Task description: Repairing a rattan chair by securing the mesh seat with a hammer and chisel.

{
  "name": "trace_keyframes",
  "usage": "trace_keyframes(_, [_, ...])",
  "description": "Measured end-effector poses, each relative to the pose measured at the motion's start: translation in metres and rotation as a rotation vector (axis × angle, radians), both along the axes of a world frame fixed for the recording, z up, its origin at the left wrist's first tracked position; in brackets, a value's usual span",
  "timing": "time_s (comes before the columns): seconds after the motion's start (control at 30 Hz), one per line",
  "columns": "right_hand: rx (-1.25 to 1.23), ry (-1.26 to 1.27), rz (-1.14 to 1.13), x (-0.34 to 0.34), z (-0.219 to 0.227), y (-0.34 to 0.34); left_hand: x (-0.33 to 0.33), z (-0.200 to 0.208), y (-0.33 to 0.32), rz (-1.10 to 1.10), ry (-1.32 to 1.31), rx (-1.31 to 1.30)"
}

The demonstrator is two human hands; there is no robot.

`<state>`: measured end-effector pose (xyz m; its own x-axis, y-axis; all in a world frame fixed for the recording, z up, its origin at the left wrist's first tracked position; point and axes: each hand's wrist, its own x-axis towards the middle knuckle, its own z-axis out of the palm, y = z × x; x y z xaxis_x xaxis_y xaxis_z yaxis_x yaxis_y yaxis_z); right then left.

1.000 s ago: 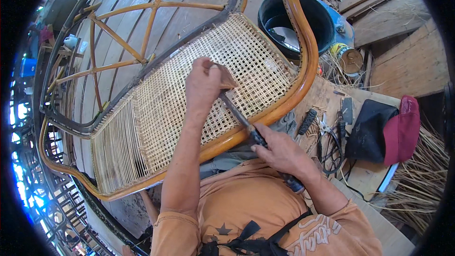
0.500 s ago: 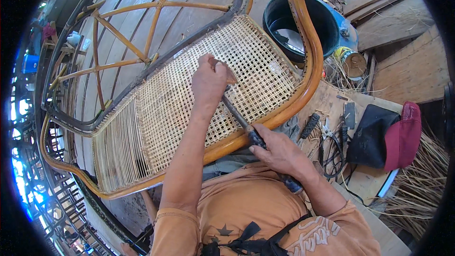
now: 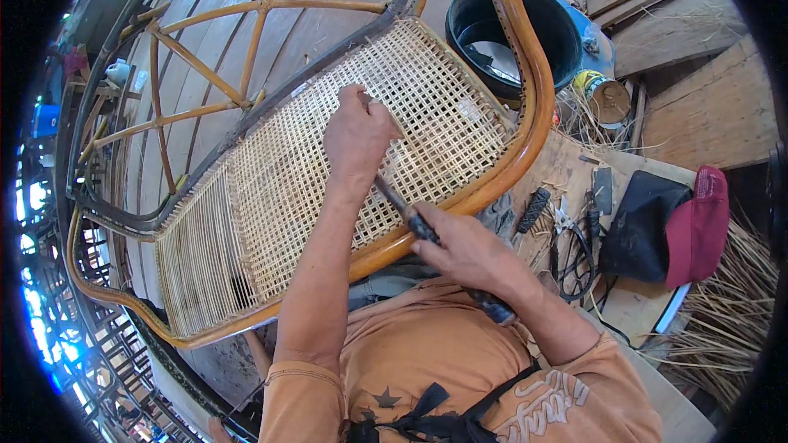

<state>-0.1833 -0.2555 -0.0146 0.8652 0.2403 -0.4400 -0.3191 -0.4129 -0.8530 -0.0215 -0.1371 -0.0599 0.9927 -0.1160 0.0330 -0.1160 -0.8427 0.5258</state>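
Note:
A rattan chair frame [image 3: 525, 148] lies across my lap, holding a woven cane panel [image 3: 287, 189]. My left hand [image 3: 359, 135] rests over the upper middle of the weave, its fingers closed around a small brown piece [image 3: 397, 126] that is mostly hidden. Below it, my right hand [image 3: 464, 248] is wrapped round the black handle of a long tool [image 3: 492, 308]. The tool's dark metal shaft [image 3: 391, 194] slants up-left over the weave, and its far end is out of sight under my left hand. Toward the left, the panel shows strands running one way, with a small dark gap.
A dark bucket [image 3: 468, 20] with liquid stands beyond the frame's right curve, near a yellow can [image 3: 609, 100]. To the right, pliers [image 3: 563, 221], a black pouch [image 3: 642, 230] and a maroon cap [image 3: 698, 234] lie on a board. Loose cane strands [image 3: 730, 312] are piled at far right.
My right hand and the tool have shifted slightly up and left. My left hand has moved a little up-left and turned, hiding more of the brown piece. The whole view has shifted slightly.

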Motion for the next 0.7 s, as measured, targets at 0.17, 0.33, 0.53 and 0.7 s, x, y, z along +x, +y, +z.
trace_keyframes(0.17, [-0.013,-0.056,-0.091,-0.004,-0.011,-0.007,0.001,0.005,0.0,0.004,0.026,-0.023])
trace_keyframes(0.33, [-0.058,0.002,-0.036,-0.013,0.007,-0.008,-0.008,0.007,0.013,-0.013,0.017,-0.169])
trace_keyframes(0.53, [-0.032,-0.091,-0.093,-0.028,-0.001,-0.011,-0.018,0.008,0.007,0.015,0.084,-0.139])
trace_keyframes(0.7, [-0.011,-0.039,0.012,-0.022,0.004,-0.014,-0.02,0.012,-0.001,0.008,0.04,-0.06])
